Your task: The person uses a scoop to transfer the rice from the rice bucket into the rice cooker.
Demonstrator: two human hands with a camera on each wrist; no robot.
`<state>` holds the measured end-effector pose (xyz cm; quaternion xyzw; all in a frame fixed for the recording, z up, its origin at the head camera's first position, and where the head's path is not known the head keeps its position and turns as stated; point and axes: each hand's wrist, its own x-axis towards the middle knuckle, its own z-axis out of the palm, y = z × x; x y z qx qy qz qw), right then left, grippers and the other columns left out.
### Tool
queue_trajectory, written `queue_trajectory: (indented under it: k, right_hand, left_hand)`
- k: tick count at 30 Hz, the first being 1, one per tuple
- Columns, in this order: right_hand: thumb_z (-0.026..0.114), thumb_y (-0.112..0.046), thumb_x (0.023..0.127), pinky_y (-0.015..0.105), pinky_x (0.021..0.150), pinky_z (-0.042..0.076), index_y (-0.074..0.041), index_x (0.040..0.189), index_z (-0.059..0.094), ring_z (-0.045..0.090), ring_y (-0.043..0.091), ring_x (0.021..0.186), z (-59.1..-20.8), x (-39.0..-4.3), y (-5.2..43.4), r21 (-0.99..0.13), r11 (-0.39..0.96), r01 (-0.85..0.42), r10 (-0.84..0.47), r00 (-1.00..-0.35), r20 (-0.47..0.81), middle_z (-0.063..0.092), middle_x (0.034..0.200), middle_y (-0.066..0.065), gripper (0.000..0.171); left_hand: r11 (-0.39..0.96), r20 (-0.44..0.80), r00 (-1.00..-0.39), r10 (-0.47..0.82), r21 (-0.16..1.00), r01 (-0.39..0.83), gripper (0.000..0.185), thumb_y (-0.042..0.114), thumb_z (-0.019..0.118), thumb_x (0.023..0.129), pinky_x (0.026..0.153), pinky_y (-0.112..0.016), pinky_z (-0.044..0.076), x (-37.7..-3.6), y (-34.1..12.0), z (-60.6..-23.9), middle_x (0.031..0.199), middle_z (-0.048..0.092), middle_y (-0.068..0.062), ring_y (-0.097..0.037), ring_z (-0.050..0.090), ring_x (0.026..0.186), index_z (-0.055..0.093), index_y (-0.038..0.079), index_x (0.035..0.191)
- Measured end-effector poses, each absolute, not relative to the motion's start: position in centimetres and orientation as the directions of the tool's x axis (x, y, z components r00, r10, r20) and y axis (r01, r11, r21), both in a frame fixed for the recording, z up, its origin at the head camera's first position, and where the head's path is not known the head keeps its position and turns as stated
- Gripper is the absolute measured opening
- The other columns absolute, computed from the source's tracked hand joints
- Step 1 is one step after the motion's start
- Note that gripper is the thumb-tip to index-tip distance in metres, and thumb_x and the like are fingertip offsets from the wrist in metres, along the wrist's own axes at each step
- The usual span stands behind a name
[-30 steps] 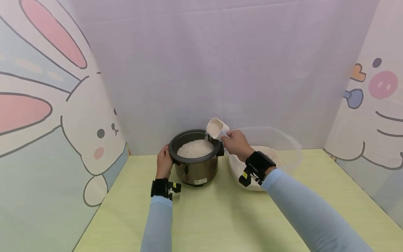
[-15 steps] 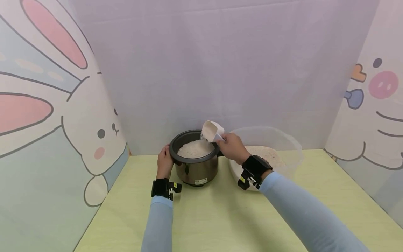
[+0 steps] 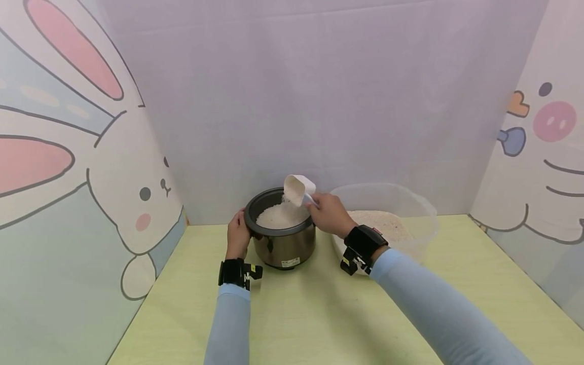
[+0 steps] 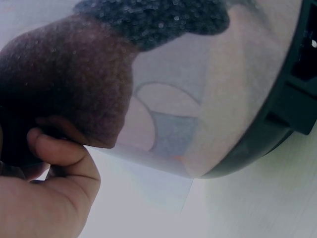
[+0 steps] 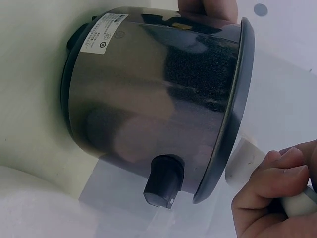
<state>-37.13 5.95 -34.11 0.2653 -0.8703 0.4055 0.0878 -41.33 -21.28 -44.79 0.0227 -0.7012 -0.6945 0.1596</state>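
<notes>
A dark metallic rice cooker [image 3: 285, 248], lidless, holds a heap of white rice [image 3: 279, 217]. My left hand [image 3: 238, 234] holds the cooker's left side; in the left wrist view the thumb and fingers of that hand [image 4: 59, 183] curl round its dark side handle. My right hand [image 3: 332, 215] grips the handle of a white measuring scoop [image 3: 306, 183]. The scoop is tilted over the cooker's right part, and grains spill from its lip. In the right wrist view the scoop [image 5: 241, 161] shows partly behind the rim, near the curled right fingers [image 5: 282, 181].
Right of the cooker stands a large clear plastic tub [image 3: 429, 215] with rice [image 3: 383, 223] in it, partly behind my right forearm. The cooker's other side handle [image 5: 166, 181] sticks out toward the tub. A pale curtain [image 3: 319, 101] hangs behind the yellow-green table [image 3: 292, 314].
The right hand and scoop have shifted left, farther over the cooker, with rice pouring throughout. The left hand and the cooker have stayed in place.
</notes>
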Motion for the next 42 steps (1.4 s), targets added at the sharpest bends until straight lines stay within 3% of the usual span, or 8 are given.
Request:
queue_trajectory:
  k: [6,12,21,27,42]
  right_hand:
    - [0.049,-0.009,0.107,0.030,0.055,0.033,-0.001,0.089,0.060,0.038,0.014,0.052,-34.3,-37.2,5.8,-0.552,0.556,-0.621,-0.437,-0.784,0.442,0.045,0.065,0.003,0.023]
    - [0.049,-0.010,0.108,0.033,0.058,0.036,0.004,0.103,0.064,0.042,0.015,0.056,-34.5,-37.1,5.9,-0.520,0.589,-0.619,-0.447,-0.785,0.428,0.054,0.073,0.006,0.021]
    - [0.053,-0.010,0.106,0.033,0.058,0.041,-0.004,0.093,0.058,0.050,0.018,0.061,-34.6,-37.2,6.2,-0.450,0.645,-0.618,-0.441,-0.782,0.441,0.057,0.077,0.008,0.015]
    - [0.053,-0.011,0.107,0.034,0.060,0.045,-0.004,0.099,0.059,0.056,0.020,0.066,-34.9,-37.4,6.4,-0.408,0.680,-0.610,-0.449,-0.786,0.426,0.064,0.085,0.010,0.012]
    - [0.055,-0.010,0.105,0.034,0.057,0.044,-0.001,0.112,0.057,0.054,0.019,0.063,-35.4,-37.4,6.9,-0.213,0.736,-0.642,-0.522,-0.740,0.425,0.061,0.080,0.007,0.011]
  left_hand:
    - [0.034,0.194,-0.949,-0.250,0.981,0.191,0.046,0.032,0.035,0.114,0.107,-0.047,0.047,-41.3,-21.2,-44.9,0.146,0.054,-0.017,-0.029,0.055,0.128,0.052,0.004,0.146]
    - [0.033,0.198,-0.949,-0.247,0.980,0.196,0.046,0.031,0.034,0.114,0.106,-0.047,0.048,-41.0,-21.1,-44.7,0.144,0.055,-0.017,-0.029,0.055,0.127,0.052,0.003,0.146]
    - [0.046,0.195,-0.949,-0.250,0.981,0.190,0.046,0.032,0.034,0.114,0.106,-0.047,0.048,-41.3,-21.2,-44.8,0.144,0.055,-0.017,-0.029,0.055,0.127,0.052,0.003,0.146]
    - [0.044,0.191,-0.949,-0.252,0.982,0.186,0.047,0.032,0.034,0.114,0.106,-0.048,0.047,-41.3,-21.3,-44.8,0.144,0.055,-0.017,-0.028,0.055,0.127,0.052,0.004,0.146]
    - [0.048,0.184,-0.952,-0.243,0.983,0.178,0.048,0.033,0.033,0.114,0.108,-0.047,0.046,-41.2,-21.3,-44.8,0.147,0.052,-0.017,-0.029,0.053,0.131,0.049,0.004,0.149]
